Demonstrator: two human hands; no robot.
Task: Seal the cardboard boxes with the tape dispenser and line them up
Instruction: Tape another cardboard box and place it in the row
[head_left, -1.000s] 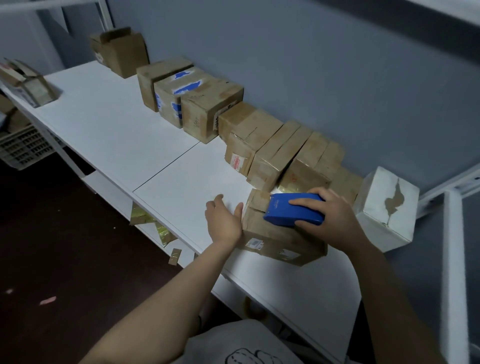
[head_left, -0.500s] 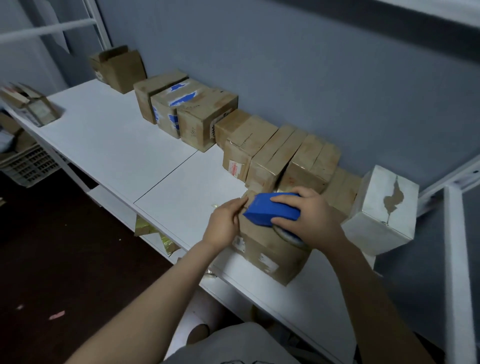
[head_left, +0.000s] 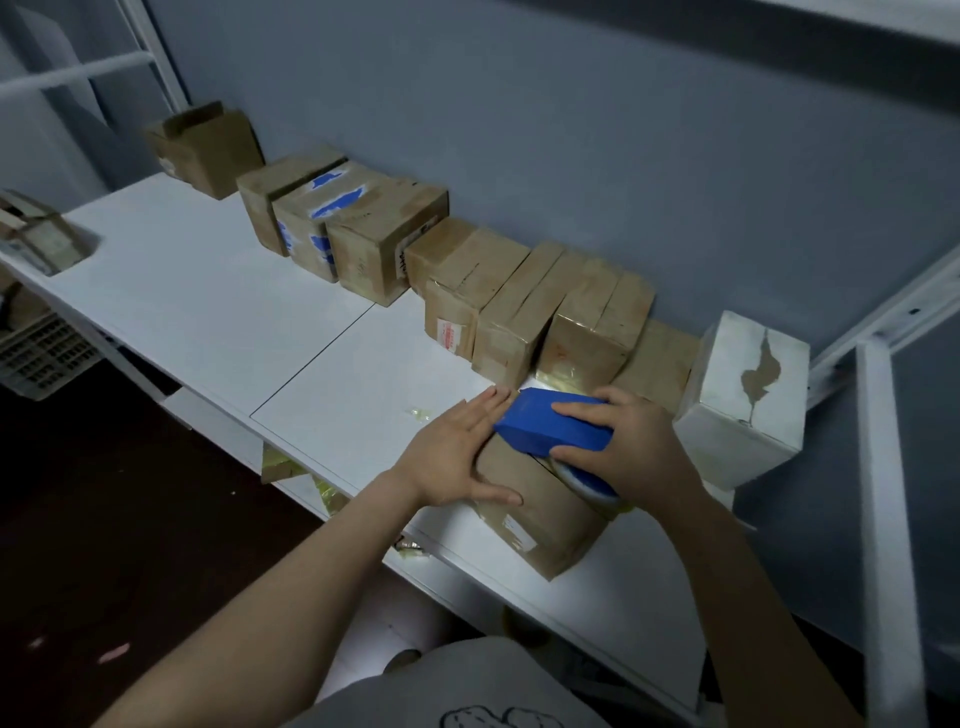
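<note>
The right hand (head_left: 626, 449) hides part of the tape dispenser (head_left: 543, 428).

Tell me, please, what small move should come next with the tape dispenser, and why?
Probably draw the dispenser along the top of the box toward its near end. The right hand grips it on the far part of the top, and the left hand presses flat against the box, which should steady it for the pull.

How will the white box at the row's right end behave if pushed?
The white box probably slides easily on the smooth shelf. Standing fairly tall, it may tip if pushed high. Its torn facing could peel further.
</note>
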